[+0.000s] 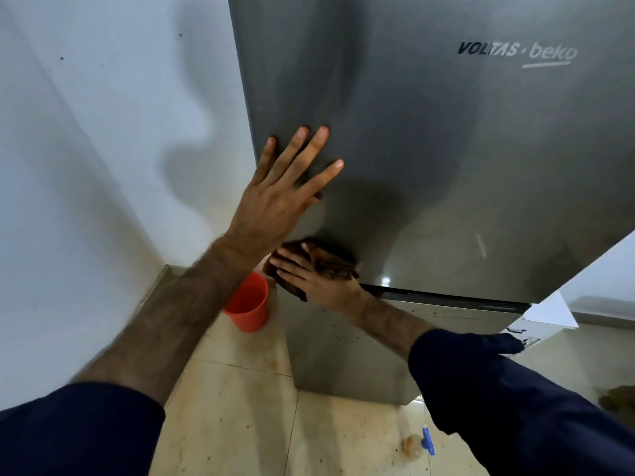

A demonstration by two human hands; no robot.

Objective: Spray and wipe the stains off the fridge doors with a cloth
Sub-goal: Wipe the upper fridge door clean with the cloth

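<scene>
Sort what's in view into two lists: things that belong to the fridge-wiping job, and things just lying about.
Part of the job:
- upper fridge door, braced by the left hand
- brown cloth, pressed to the door by the right hand
- lower fridge door, dark specks on it
- spray bottle on the floor

Lying about:
- orange bucket
- brown heap at the right edge

fridge door [429, 149] – grey | cloth [330, 266] – brown | bucket [249, 305] – red

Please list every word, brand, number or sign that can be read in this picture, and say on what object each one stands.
"VOLTAS · beko": brand name on the upper fridge door, near its top right.
Spray bottle on the floor: any label is too small and blurred to read.
No other text shows.
</scene>
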